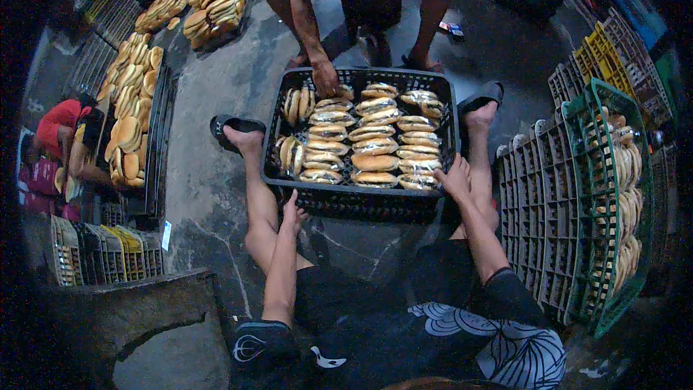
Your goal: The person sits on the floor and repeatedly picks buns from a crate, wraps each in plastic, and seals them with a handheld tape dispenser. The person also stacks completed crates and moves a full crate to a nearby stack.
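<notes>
Between my legs stands a black plastic crate point(357, 195) holding rows of bread buns in clear wrappers point(374, 145). My left hand point(293, 212) is just off the crate's near left side, fingers apart, with nothing seen in it. At the near right corner, my right hand point(456, 176) touches the crate's rim; whether its fingers grip the rim is unclear. Across from me, a seated person's hand point(326, 79) reaches into the crate's far left part and touches a wrapped bun. A few buns at the left side stand turned crosswise to the rows.
Unwrapped buns point(130, 86) lie piled on trays at left, with more piles point(219, 2) behind. Another person point(59, 127) works there. Stacked grey crates point(536, 216) and a green crate of buns point(593, 200) stand at right. A worn slab point(157, 303) lies at lower left.
</notes>
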